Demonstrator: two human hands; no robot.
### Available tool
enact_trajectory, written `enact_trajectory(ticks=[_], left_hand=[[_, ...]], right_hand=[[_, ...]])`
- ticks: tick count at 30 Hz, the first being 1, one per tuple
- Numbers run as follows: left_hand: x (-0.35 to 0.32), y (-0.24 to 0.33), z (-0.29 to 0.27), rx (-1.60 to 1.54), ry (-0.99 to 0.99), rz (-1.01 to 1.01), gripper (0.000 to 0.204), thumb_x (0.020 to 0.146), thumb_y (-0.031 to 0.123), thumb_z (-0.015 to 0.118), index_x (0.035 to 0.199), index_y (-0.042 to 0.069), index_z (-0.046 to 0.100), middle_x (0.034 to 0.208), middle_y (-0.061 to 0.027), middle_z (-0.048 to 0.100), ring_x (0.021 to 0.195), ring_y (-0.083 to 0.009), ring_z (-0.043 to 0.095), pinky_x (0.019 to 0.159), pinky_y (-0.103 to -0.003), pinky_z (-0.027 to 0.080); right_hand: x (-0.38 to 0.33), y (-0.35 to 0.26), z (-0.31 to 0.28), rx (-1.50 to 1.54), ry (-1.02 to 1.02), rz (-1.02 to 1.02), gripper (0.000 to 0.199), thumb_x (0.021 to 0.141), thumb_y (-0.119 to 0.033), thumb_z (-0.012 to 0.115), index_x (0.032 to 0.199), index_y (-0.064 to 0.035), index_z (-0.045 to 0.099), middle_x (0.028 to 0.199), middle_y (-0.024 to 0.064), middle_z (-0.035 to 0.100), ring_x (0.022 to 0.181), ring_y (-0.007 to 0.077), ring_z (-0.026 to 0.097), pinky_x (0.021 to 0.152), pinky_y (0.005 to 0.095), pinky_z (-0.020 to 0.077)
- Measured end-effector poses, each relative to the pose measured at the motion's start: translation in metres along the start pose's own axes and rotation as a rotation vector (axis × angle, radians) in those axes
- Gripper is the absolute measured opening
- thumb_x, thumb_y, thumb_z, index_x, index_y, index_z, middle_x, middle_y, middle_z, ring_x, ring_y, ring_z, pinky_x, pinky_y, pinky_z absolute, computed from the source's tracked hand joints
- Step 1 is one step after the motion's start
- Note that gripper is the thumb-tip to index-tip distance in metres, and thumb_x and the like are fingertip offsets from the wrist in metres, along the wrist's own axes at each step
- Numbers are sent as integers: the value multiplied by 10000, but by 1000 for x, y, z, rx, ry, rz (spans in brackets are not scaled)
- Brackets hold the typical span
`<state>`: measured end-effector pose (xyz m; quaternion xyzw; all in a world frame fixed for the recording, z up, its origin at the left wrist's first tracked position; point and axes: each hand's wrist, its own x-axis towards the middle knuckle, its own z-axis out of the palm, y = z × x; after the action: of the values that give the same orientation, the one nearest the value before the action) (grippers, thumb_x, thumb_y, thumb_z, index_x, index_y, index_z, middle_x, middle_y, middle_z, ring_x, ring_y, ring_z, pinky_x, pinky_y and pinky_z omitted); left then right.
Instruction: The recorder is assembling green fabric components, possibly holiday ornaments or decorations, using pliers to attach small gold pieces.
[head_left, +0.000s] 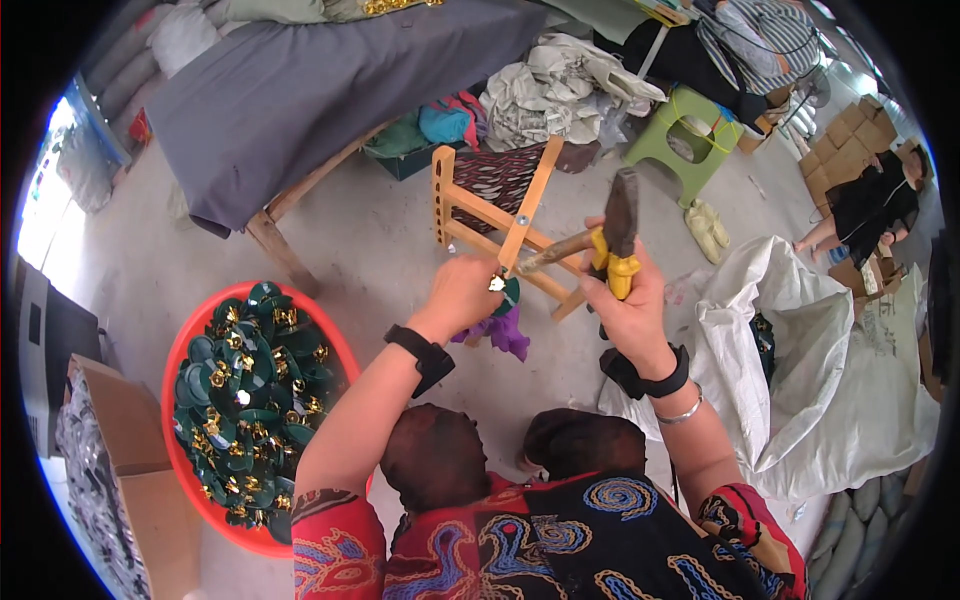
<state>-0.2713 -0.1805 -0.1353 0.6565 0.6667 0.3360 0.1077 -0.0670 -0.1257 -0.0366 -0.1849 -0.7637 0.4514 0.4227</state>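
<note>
Past my shirt (510, 550), my left hand (464, 293) pinches a green piece (512, 293) and could get hurt if the yellow-handled tool (622, 275) my right hand (641, 312) grips slips.

A basin (171, 400) stands left of the folding stool (521, 220), a sack (800, 320) right.

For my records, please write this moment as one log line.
left hand: at green piece; right hand: holds yellow-handled tool; wooden stool: ahead; red tub: at left
</note>
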Motion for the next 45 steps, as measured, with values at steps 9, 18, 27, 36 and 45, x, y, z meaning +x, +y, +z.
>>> enact_trajectory(ticks=[9, 18, 27, 36, 45], left_hand=[[8, -4, -2, 39, -4, -12, 146, 652, 102, 657, 776, 29, 636, 782, -170, 639, 826, -346, 608, 731, -437, 486], [7, -19, 20, 161, 178, 364, 168, 753, 229, 605, 739, 71, 660, 694, -132, 634, 630, -334, 609, 602, -440, 474], [-7, -13, 24, 65, 149, 204, 140, 707, 101, 599, 822, 26, 624, 858, -187, 623, 804, -386, 573, 712, -479, 456], [-3, -40, 35, 19, 100, 155, 260, 784, 266, 617, 944, 68, 669, 885, -167, 646, 876, -362, 593, 779, -461, 461], [-2, -4, 6, -92, 133, 49, 164, 766, 197, 670, 792, 42, 620, 740, -111, 602, 777, -329, 554, 665, -437, 462]], right_hand=[[21, 19, 29, -263, -240, -111, 355, 717, -31, 603, 1062, -7, 526, 1068, 154, 482, 988, 317, 487, 872, 365, 410], [14, 30, 33, -488, -456, -125, 488, 674, -89, 599, 1141, -5, 485, 1100, 260, 440, 1033, 442, 450, 909, 479, 404], [6, 13, 41, -385, -376, -166, 520, 748, -34, 552, 1257, -45, 447, 1118, 223, 397, 1034, 418, 467, 892, 418, 411], [9, 23, 45, -400, -341, -292, 496, 759, -103, 574, 1235, -32, 459, 1130, 238, 432, 1069, 413, 473, 907, 431, 430], [59, -83, -36, -726, 127, -287, 482, 734, -11, 590, 1200, -14, 468, 906, 177, 569, 830, 366, 583, 723, 373, 475]])
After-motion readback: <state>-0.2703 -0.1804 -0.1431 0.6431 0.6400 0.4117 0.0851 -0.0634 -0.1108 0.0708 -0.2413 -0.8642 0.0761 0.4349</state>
